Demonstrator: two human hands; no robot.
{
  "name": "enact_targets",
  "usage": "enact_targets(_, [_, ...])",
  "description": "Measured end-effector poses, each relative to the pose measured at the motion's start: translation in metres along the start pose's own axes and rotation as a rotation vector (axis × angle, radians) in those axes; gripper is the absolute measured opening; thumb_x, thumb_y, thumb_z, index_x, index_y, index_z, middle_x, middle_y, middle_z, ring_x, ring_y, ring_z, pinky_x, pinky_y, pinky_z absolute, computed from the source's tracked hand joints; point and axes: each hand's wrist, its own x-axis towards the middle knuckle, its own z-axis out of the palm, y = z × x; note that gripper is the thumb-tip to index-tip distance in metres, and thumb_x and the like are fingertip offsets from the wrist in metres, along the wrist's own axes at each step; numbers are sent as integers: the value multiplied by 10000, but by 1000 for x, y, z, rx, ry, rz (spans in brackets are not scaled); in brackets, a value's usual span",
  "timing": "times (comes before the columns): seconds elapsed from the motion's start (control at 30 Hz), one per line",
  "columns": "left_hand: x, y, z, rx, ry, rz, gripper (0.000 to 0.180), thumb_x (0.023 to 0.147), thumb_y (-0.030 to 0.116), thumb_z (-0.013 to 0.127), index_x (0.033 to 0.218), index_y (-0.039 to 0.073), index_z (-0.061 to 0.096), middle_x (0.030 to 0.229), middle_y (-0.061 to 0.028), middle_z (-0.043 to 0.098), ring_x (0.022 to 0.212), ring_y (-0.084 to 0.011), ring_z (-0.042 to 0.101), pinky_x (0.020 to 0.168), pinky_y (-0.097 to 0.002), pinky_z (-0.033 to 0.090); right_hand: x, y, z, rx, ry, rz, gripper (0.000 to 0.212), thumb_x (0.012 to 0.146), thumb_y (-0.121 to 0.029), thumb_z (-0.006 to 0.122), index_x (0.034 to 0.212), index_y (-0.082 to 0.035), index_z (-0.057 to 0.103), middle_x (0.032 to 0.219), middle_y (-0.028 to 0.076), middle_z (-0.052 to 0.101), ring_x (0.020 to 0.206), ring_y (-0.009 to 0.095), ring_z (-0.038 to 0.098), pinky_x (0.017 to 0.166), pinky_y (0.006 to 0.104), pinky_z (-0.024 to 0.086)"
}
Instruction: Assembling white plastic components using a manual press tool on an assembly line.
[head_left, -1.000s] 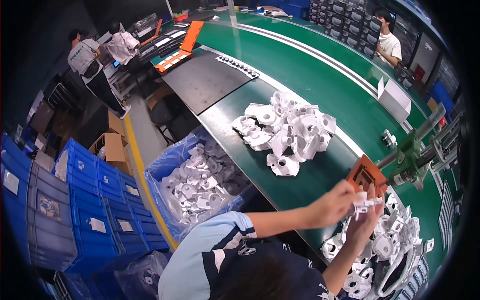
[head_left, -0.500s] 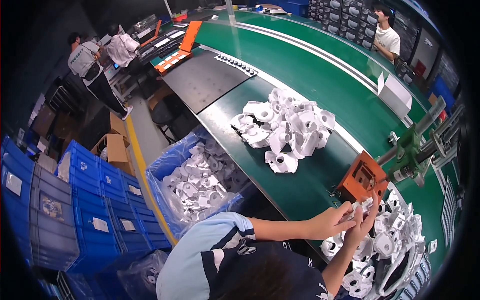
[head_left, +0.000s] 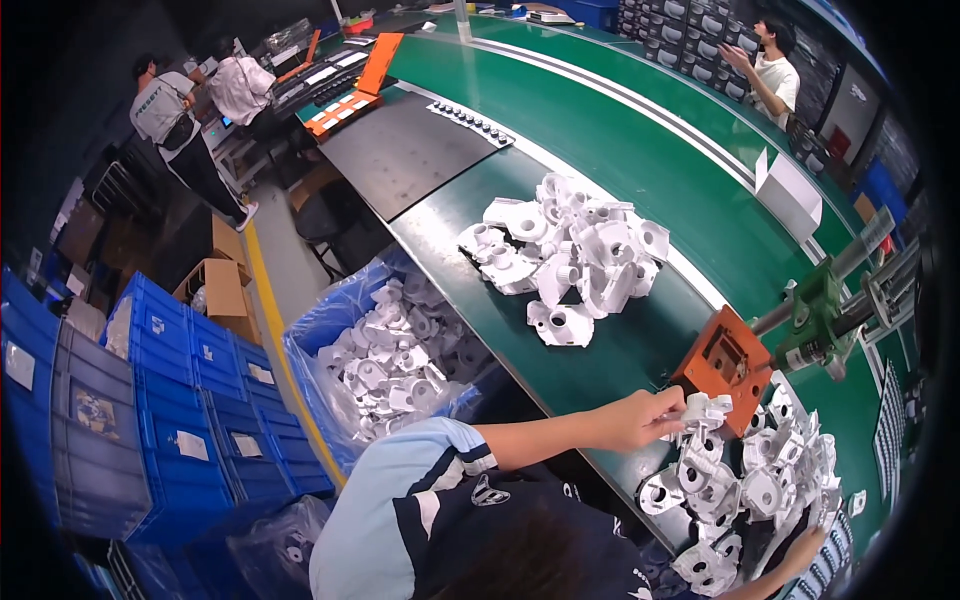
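Note:
My left hand (head_left: pixel 640 418) pinches a white molded plastic part (head_left: pixel 708 410) with a raised collar, just in front of the orange press fixture (head_left: pixel 728 362). My right hand (head_left: pixel 803 550) is at the lower right, by a tray of small parts in rows (head_left: pixel 832 560). Its fingertips are small and partly hidden, so whether they grip anything cannot be seen. Between my two hands lies a heap of similar white plastic parts (head_left: pixel 765 490), some with round holes.
A green press with a metal column (head_left: pixel 815 310) rises behind the fixture. More white parts are piled on the green bench (head_left: pixel 590 250). A lined blue bin (head_left: pixel 310 360) of white parts stands left of the bench, near stacked blue crates (head_left: pixel 180 400). Other people work farther off.
My hands were together on the white part by the fixture. The right has let go and moved down right to the tray; the left has drawn back slightly left with the part.

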Motion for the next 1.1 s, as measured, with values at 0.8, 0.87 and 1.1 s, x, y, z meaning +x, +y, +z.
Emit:
enact_targets(0.8, [122, -15, -12, 932, -33, 732, 87, 718, 146, 565, 743, 69, 534, 695, -96, 540, 663, -270, 574, 589, -390, 472, -52, 46, 49, 32, 117, -33, 236, 804, -89, 538, 1026, -12, 558, 999, 199, 556, 953, 379, 526, 801, 420, 427])
enact_targets(0.87, [123, -34, -12, 987, -46, 753, 85, 709, 141, 556, 769, 81, 554, 764, -96, 577, 737, -263, 598, 650, -366, 502, -53, 42, 42, 32, 76, -19, 230, 807, -66, 520, 1017, 18, 556, 977, 218, 544, 936, 394, 521, 787, 433, 420])
enact_targets(1.1, [138, -60, 6, 1163, 46, 803, 147, 757, 161, 522, 881, 93, 560, 959, -176, 586, 958, -329, 577, 823, -416, 470, -36, 38, 56, 335, 252, -90, 165, 867, -81, 488, 929, 44, 576, 899, 200, 592, 850, 348, 562, 761, 380, 436])
